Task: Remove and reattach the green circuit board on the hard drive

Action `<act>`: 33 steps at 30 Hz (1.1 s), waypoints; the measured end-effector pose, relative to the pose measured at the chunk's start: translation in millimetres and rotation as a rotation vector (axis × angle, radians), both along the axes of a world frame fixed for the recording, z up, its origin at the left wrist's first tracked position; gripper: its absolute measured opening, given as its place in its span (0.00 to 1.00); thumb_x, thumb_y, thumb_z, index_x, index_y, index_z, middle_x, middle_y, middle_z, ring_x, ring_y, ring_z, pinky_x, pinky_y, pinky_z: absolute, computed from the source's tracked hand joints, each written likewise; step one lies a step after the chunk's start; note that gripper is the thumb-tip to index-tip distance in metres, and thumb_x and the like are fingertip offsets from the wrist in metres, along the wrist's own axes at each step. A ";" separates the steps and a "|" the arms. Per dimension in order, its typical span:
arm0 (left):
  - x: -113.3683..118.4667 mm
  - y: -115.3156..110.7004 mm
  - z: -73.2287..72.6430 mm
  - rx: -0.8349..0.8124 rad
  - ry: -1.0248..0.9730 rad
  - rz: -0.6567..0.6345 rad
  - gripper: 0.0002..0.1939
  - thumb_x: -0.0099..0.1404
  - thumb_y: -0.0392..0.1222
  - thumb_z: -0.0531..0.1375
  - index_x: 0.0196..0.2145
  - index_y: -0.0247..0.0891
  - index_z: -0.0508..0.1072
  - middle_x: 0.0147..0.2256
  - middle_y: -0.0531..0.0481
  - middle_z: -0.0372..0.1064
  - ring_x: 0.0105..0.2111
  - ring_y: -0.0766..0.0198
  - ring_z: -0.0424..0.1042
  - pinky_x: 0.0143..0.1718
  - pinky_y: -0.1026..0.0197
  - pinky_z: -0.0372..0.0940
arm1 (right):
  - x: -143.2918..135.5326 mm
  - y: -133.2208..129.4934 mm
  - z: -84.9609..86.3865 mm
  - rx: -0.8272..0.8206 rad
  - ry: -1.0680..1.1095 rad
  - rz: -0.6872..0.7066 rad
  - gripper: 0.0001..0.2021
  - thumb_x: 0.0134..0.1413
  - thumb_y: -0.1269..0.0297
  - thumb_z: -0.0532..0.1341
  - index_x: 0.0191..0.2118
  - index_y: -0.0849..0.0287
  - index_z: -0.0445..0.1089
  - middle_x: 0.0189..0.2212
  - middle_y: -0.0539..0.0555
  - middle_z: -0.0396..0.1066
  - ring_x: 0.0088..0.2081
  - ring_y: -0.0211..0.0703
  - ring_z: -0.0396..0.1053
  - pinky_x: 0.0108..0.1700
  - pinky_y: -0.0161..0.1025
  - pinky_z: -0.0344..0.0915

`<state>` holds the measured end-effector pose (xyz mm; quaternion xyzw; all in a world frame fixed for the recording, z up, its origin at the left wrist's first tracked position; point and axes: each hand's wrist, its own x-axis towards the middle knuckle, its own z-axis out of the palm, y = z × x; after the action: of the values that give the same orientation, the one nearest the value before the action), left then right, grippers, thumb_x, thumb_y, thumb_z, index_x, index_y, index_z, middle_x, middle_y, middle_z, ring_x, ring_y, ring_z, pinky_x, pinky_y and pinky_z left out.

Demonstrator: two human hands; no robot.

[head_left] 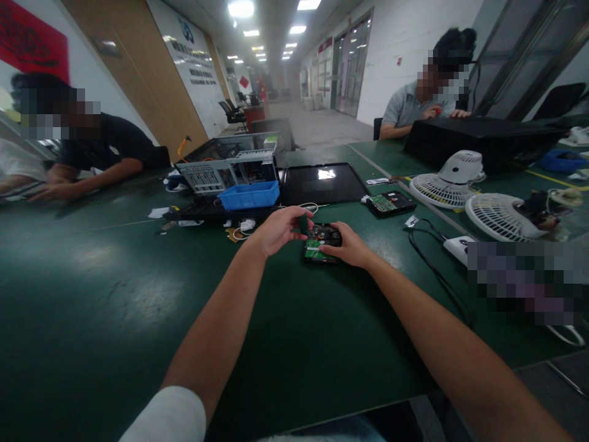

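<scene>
The person's two hands are apart, close to each other over the green tabletop; the right hand grips the right side of a hard drive, thumb over its green circuit board; the left hand pinches a dark handle-like piece between thumb and fingers above the drive's left edge, its exact kind too small to tell; whether the drive lies flat or is slightly raised cannot be told.

Beyond the left hand, a blue plastic tray sits against an opened computer case, with a glossy black panel lying to its right; a second hard drive lies near two white fans; co-workers sit at left and right.
</scene>
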<state>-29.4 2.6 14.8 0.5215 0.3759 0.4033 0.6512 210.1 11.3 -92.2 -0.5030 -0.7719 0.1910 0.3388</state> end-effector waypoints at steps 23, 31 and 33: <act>-1.3 -0.2 1.5 -0.016 -0.014 -0.023 0.14 0.64 0.46 0.61 0.41 0.32 0.78 0.38 0.40 0.74 0.40 0.56 0.74 0.38 0.54 0.73 | 1.0 2.2 -2.1 -0.012 0.024 0.013 0.39 0.49 0.47 0.72 0.63 0.58 0.63 0.58 0.64 0.65 0.60 0.61 0.65 0.64 0.57 0.62; 2.5 -1.2 2.0 -0.057 -0.041 0.002 0.10 0.64 0.44 0.61 0.39 0.34 0.73 0.40 0.35 0.77 0.44 0.52 0.77 0.39 0.54 0.74 | 0.6 2.4 -1.1 -0.001 0.007 0.017 0.37 0.50 0.47 0.71 0.62 0.59 0.64 0.56 0.63 0.67 0.58 0.60 0.67 0.62 0.56 0.64; 3.5 -2.9 3.4 -0.061 -0.047 0.000 0.09 0.64 0.43 0.61 0.38 0.34 0.73 0.40 0.36 0.78 0.44 0.51 0.77 0.41 0.52 0.74 | 0.6 2.6 -1.0 0.011 0.002 0.021 0.37 0.50 0.47 0.71 0.61 0.59 0.64 0.56 0.63 0.67 0.58 0.59 0.67 0.61 0.55 0.64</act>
<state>-25.9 -0.3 18.2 0.4918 0.3726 0.4039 0.6754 210.7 13.8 -93.2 -0.4928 -0.7778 0.1906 0.3404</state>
